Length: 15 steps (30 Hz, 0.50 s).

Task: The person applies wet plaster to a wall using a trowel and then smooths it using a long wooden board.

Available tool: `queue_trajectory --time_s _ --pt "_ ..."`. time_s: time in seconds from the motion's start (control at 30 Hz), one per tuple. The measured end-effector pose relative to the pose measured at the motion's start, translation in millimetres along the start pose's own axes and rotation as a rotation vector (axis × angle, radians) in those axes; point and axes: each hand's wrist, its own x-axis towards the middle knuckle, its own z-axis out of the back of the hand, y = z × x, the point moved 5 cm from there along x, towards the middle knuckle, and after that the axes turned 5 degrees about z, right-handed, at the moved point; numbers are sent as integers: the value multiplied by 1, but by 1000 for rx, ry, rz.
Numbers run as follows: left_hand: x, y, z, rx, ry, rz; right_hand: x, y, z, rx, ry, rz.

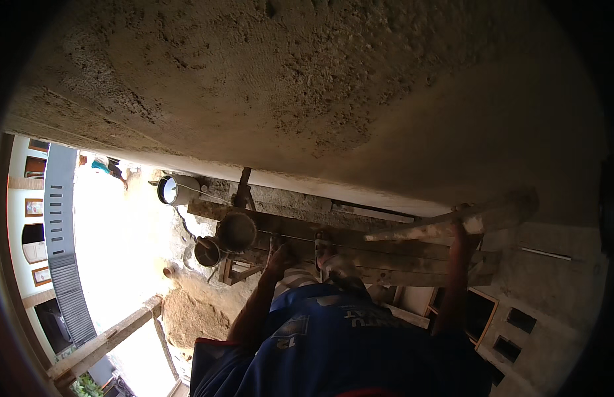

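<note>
My right hand [458,231] is closed around a long, pale wooden straightedge [502,213], its fingers wrapped over the edge. The board lies roughly level, close to the plastered wall [333,79]; whether it touches the plaster is unclear. My left hand [278,258] hangs low beside my leg, just right of a round bucket [237,231] with grey contents. The fingers of that hand are dim, and I cannot make out anything in them. The wall's plaster is rough and pitted in its upper part, smoother lower down and to the right.
I stand on scaffold planks [386,257] raised above the ground. A smaller bucket [206,252] and a large drum [177,190] are at the left. Beyond are a sand pile [194,317] and a wooden beam [108,337]. Another person [108,165] is far off.
</note>
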Motion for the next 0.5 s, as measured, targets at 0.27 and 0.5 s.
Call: queue_trajectory --time_s 0.27,0.5 --pt "76 0 -101 -461 130 155 -30 95 -13 620 309 253" --pt "137 0 9 -472 -105 -85 -41 55 -18 940 326 197"
